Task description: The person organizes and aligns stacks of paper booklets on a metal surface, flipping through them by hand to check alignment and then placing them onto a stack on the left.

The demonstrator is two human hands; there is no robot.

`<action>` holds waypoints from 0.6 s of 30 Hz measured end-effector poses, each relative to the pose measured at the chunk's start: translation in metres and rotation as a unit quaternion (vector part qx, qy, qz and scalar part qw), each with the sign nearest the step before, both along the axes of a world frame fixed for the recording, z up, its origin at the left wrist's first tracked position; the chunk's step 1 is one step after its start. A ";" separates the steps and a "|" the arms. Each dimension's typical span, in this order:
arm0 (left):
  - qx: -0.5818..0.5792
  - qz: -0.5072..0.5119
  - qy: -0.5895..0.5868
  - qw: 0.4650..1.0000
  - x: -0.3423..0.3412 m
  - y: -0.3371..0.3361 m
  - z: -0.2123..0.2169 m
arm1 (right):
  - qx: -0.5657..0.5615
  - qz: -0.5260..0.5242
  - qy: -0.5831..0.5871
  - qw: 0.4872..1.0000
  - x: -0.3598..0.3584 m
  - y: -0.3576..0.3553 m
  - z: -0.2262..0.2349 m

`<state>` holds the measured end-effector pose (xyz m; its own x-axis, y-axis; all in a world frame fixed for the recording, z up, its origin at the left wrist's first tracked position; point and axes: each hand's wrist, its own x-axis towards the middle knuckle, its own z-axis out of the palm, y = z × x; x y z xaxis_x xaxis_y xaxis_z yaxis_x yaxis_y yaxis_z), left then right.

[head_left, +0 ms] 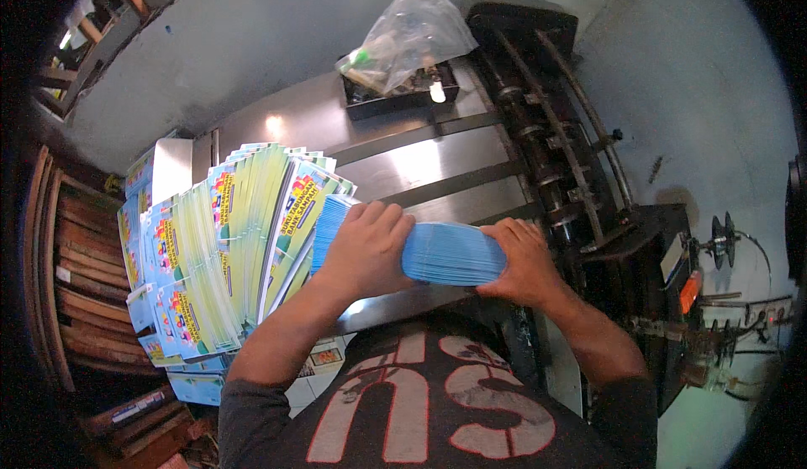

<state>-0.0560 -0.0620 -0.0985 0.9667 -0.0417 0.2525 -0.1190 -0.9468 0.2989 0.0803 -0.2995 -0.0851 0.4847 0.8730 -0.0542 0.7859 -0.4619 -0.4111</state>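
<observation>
Between my two hands is a thick stack of blue paper booklets (454, 255), its layered edges fanned toward me. My left hand (370, 242) is closed over the stack's left part, fingers on top. At the right end my right hand (523, 260) grips it, thumb at the near side and fingers over the far side. More blue sheet edges (329, 221) stick out left of my left hand. Beside them spreads a large fanned pile of printed booklets (252, 225) with green, yellow and light blue covers. What my palms cover is hidden.
A metal table (370, 175) with dark strips lies beyond my hands. At its back sits a black tray (399, 103) under a clear plastic bag (412, 36). Along the right stands a dark machine with rollers and rods (555, 124). Wooden slats (92, 276) are stacked at far left.
</observation>
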 end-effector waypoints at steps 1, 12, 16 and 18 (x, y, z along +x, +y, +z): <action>-0.001 0.006 0.001 1.000 0.000 -0.002 0.001 | 0.018 -0.001 -0.002 1.000 0.000 0.001 0.000; 0.038 0.155 0.044 0.986 0.005 -0.030 0.010 | 0.152 -0.043 -0.174 0.972 0.013 0.011 0.001; 0.039 0.200 0.087 0.975 0.012 -0.037 0.009 | 0.253 -0.318 0.218 0.887 -0.065 -0.001 -0.047; 0.049 0.176 0.103 0.978 0.015 -0.039 0.015 | 0.255 -0.363 0.376 0.814 -0.077 0.008 -0.064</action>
